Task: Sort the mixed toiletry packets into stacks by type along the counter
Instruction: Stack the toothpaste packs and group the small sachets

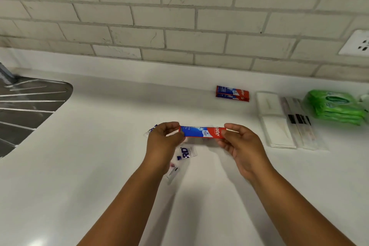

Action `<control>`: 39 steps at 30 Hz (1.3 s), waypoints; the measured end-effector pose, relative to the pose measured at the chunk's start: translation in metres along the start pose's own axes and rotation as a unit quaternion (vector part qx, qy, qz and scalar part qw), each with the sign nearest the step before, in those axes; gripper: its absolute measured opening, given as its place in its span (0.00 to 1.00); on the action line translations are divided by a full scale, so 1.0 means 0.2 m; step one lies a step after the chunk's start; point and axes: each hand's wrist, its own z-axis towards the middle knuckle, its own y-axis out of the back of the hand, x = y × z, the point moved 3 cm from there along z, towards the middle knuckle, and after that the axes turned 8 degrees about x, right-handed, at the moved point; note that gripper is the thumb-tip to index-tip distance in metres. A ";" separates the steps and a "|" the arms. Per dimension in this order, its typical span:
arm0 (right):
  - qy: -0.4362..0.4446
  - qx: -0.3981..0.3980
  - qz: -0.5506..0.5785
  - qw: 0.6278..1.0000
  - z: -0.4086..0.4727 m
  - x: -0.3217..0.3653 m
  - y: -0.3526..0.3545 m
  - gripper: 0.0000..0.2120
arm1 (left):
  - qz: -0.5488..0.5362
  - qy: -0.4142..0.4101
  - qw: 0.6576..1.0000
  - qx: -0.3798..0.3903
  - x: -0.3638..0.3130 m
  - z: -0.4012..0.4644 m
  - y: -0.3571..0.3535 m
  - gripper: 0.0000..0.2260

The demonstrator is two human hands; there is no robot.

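Note:
A red and blue toothpaste box (202,131) is held level above the white counter (99,166). My left hand (162,141) pinches its left end and my right hand (240,146) pinches its right end. Below my left hand lie clear packets with blue print (184,154), and one more (150,130) pokes out behind the hand. Farther back, a small stack of matching toothpaste boxes (232,94) lies near the wall. To the right are white flat packets (274,122), clear wrapped sticks (301,124) and a stack of green wipe packs (335,109).
A steel sink drainer (26,110) takes up the left edge of the counter. A tiled wall (179,16) runs along the back, with a white socket (357,43) at the far right.

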 end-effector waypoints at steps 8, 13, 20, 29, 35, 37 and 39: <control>0.062 -0.051 -0.023 0.996 0.36 0.19 0.16 0.13 | -0.004 -0.003 1.000 0.022 -0.12 0.38 -0.33 0.09; 0.092 -0.078 -0.104 0.987 0.61 0.31 0.27 0.13 | 0.034 -0.014 0.998 0.048 -0.20 0.64 -0.52 0.06; 0.124 -0.123 -0.429 0.886 0.96 0.42 0.40 0.11 | 0.108 -0.026 0.993 0.035 -0.16 0.97 -0.73 0.07; 0.108 -0.125 -0.688 0.706 1.11 0.40 0.41 0.12 | 0.208 -0.045 0.977 0.011 -0.07 1.12 -0.81 0.06; 0.141 -0.131 -0.741 0.643 1.10 0.39 0.41 0.16 | 0.251 -0.066 0.965 0.020 -0.05 1.14 -0.81 0.05; 0.167 -0.106 -0.743 0.639 1.09 0.40 0.42 0.15 | 0.289 -0.123 0.949 0.024 -0.07 1.12 -0.80 0.06; 0.202 -0.059 -0.739 0.640 1.09 0.40 0.43 0.14 | 0.347 -0.221 0.910 0.051 -0.09 1.10 -0.79 0.10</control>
